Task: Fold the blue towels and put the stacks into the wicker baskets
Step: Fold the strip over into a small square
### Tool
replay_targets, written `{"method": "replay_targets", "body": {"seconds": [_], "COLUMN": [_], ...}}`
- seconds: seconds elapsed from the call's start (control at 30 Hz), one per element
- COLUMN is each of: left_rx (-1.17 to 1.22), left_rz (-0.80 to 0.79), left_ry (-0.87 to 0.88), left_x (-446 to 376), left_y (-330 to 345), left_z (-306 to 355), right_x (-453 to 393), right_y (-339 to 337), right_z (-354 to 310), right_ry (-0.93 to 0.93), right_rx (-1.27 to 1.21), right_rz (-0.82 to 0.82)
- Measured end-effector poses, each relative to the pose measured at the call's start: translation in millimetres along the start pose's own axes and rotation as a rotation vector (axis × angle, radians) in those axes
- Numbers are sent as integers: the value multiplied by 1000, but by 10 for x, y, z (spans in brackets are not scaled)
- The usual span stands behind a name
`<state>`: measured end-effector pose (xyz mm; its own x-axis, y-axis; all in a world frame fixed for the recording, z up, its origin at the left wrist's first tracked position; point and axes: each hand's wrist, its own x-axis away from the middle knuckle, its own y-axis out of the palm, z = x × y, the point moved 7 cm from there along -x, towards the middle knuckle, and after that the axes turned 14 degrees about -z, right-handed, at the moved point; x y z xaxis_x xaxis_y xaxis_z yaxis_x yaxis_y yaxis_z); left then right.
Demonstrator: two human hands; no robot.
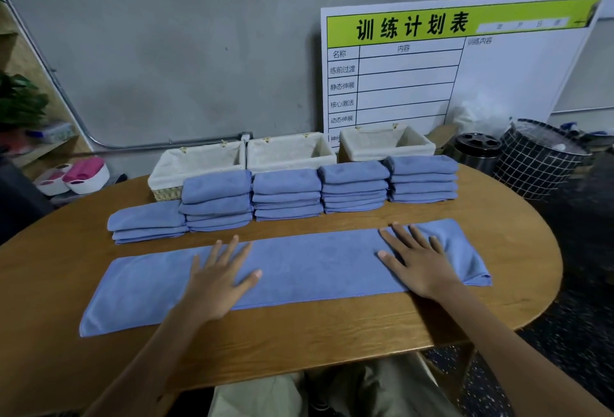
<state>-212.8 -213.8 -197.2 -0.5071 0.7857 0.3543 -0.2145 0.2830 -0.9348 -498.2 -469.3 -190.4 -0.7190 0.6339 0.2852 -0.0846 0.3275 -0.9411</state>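
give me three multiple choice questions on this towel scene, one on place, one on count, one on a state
1. Where do the cloth-lined wicker baskets stand?
A. behind the folded blue towel stacks
B. on the floor
C. at the near table edge

2. How many baskets?
A. one
B. three
C. five

3. How do the left hand and right hand lie on the long blue towel?
A. clenched
B. pinching corners
C. flat, fingers spread

Answers: 1 A, they line up past the stacks; 2 B, three show; 3 C, both palms press flat.
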Motion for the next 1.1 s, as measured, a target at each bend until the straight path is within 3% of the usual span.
{"method": "replay_targets", "body": {"seconds": [0.13, 0.27, 0.53, 0.7, 0.83, 1.0, 1.1], "left_rx": [62, 104, 27, -16, -24, 61, 86], "left_rz": [-36, 16, -23, -67, 81, 106, 67], "left_ry": [-10, 219, 163, 110, 317, 568, 648], "left_x": [-20, -33, -70, -111, -301, -898, -1175], "left_y": [-101, -101, -32, -237, -628, -804, -815], "left_z": [223, 884, 889, 1053, 1941, 3363, 3835], "right_x": [33, 18, 252, 258, 256, 319, 340], "right_y": [-13, -19, -100, -75, -136, -382, -414], "right_z": [43, 53, 722, 768, 785, 1084, 1323], "right_ry": [18, 12, 111, 108, 7, -153, -162], "right_rx": [13, 12, -32, -42, -138, -355, -338], "right_rz": [9, 26, 23, 51, 76, 376, 440]}}
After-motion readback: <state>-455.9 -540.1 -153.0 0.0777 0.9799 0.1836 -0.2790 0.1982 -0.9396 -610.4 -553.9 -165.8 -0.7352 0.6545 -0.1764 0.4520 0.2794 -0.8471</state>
